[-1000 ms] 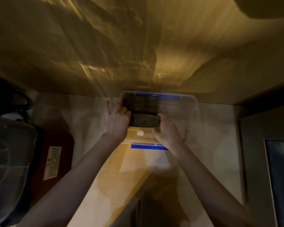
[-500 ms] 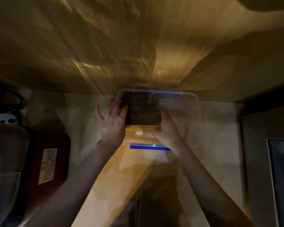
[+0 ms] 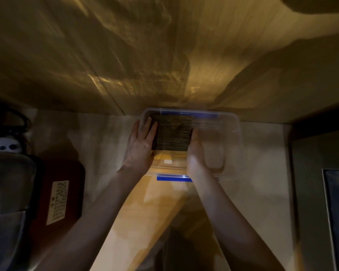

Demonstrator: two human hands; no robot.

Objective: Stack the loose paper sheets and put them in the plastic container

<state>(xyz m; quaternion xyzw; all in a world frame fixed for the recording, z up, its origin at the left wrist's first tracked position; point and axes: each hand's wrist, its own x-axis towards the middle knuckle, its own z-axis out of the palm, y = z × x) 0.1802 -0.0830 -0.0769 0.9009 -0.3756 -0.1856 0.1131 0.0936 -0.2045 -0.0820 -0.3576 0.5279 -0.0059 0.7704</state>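
A clear plastic container [image 3: 234, 132] with blue clips stands on the pale counter against the wooden wall. A dark stack of paper sheets [image 3: 173, 133] lies inside its left half. My left hand [image 3: 140, 144] presses flat, fingers straight, against the stack's left side, reaching over the container's left rim. My right hand [image 3: 196, 153] is pressed edge-on against the stack's right side, inside the container. Both hands squeeze the stack between them. The light is dim and the stack's lower edge is in shadow.
A dark red flat object with a white label [image 3: 57, 200] lies at the left. A clear tub [image 3: 6, 192] stands at the far left edge. A dark appliance [image 3: 335, 212] fills the right side. A wooden wall [image 3: 164, 55] rises right behind the container.
The stack went from held above the container's near part down and farther into its left half. My left hand's fingers straightened from curled to flat against the stack.
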